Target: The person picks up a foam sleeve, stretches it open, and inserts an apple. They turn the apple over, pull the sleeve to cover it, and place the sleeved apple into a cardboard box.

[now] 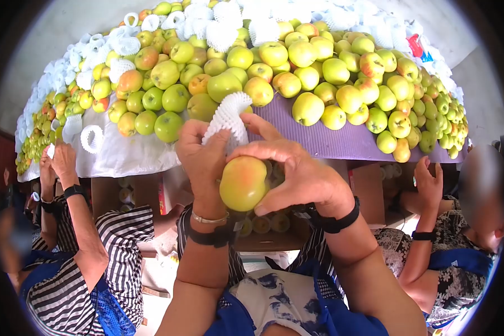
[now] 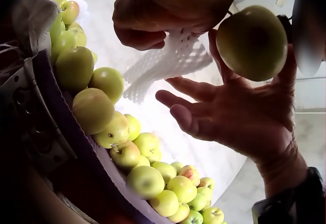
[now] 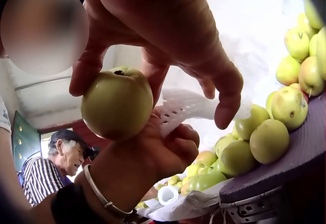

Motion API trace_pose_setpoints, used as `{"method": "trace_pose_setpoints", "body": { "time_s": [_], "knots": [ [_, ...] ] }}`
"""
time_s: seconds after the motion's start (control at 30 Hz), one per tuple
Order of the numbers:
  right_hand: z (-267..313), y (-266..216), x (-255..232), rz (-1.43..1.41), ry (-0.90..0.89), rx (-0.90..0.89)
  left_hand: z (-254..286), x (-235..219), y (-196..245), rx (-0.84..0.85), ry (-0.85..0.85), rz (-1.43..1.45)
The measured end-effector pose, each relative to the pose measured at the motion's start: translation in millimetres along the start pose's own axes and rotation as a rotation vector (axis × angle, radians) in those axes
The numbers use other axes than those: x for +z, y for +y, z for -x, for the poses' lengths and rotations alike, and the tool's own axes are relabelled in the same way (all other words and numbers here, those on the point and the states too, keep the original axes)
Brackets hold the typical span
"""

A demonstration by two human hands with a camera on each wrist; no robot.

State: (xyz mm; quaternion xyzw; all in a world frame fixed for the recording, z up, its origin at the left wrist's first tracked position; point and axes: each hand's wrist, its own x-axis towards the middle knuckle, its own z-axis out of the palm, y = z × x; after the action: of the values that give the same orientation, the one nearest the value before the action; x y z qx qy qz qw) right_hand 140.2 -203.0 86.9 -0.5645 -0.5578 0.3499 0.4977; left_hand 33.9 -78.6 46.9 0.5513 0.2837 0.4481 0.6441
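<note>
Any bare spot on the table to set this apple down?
Only the purple mat strip along the near edge, between the apple pile and the rim. Behind it, fruit and foam nets crowd everything.

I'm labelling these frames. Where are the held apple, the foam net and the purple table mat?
apple [image 1: 242, 183], head view, front skin.
foam net [image 1: 228, 116], head view, mesh middle.
purple table mat [image 1: 341, 141], head view, bare front strip.

My right hand [image 1: 297, 171] cups a yellow-green apple [image 1: 243, 183] while my left hand [image 1: 203, 154] pinches a white foam net sleeve [image 1: 228, 119] just above it. Beyond lies a purple tabletop [image 1: 330, 140] heaped with apples [image 1: 297, 73]; workers in striped shirts [image 1: 117, 252] stand alongside.
</note>
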Motion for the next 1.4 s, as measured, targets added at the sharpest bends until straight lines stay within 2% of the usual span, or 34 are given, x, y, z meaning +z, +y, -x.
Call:
{"method": "trace_pose_setpoints", "body": {
  "time_s": [0.03, 0.17, 0.27, 0.4, 0.53, 0.63, 0.8, 0.83, 0.93, 1.03, 1.13, 1.23, 1.33, 1.4],
  "knots": [
    [-1.2, 2.5, -3.4, -0.031, -0.002, -0.005, 0.7, 0.9, -0.1, -0.004, -0.031, 0.002],
    [-7.4, 17.1, -8.6, -0.577, -0.021, 0.02, 3.5, 9.3, 3.9, -0.032, -0.13, 0.072],
    [-6.6, 23.2, -18.9, -0.825, -0.026, 0.131, 3.9, 12.6, 1.6, -0.054, -0.172, 0.238],
    [-6.0, 16.2, -21.4, -0.879, 0.117, 0.128, 2.0, 10.3, -1.4, 0.034, -0.257, 0.377],
    [-9.4, 19.2, -17.0, -0.897, 0.231, 0.143, 3.2, 8.7, -5.3, 0.063, -0.21, 0.221],
    [-13.0, 25.8, -9.6, -0.812, 0.388, 0.115, 5.6, 12.5, -4.8, 0.082, -0.167, 0.155],
    [-18.1, 41.9, -6.5, -0.338, 0.505, 0.017, 6.1, 15.6, -6.1, 0.154, -0.125, 0.058],
    [-18.6, 44.7, -6.7, -0.234, 0.533, -0.009, 6.8, 16.0, -6.0, 0.206, -0.126, 0.004],
    [-20.4, 43.7, -4.3, -0.206, 0.655, -0.016, 11.6, 18.0, -5.2, 0.337, -0.16, -0.14],
    [-19.6, 48.5, -3.3, 0.153, 0.676, -0.139, 15.4, 16.8, -7.9, 0.394, -0.207, -0.247],
    [-19.0, 40.9, -8.4, 0.287, 0.586, -0.259, 7.3, 17.0, -15.4, 0.309, -0.13, -0.003],
    [-18.9, 44.3, -7.3, 0.343, 0.601, -0.265, 6.7, 14.9, -14.2, 0.398, -0.24, -0.017],
    [-22.0, 47.9, -8.6, 0.228, 0.653, -0.255, 9.4, 19.1, -12.2, 0.508, -0.27, -0.192],
    [-21.5, 46.5, -10.5, 0.315, 0.667, -0.292, 8.3, 19.2, -19.1, 0.43, -0.292, -0.161]
  ]
}}
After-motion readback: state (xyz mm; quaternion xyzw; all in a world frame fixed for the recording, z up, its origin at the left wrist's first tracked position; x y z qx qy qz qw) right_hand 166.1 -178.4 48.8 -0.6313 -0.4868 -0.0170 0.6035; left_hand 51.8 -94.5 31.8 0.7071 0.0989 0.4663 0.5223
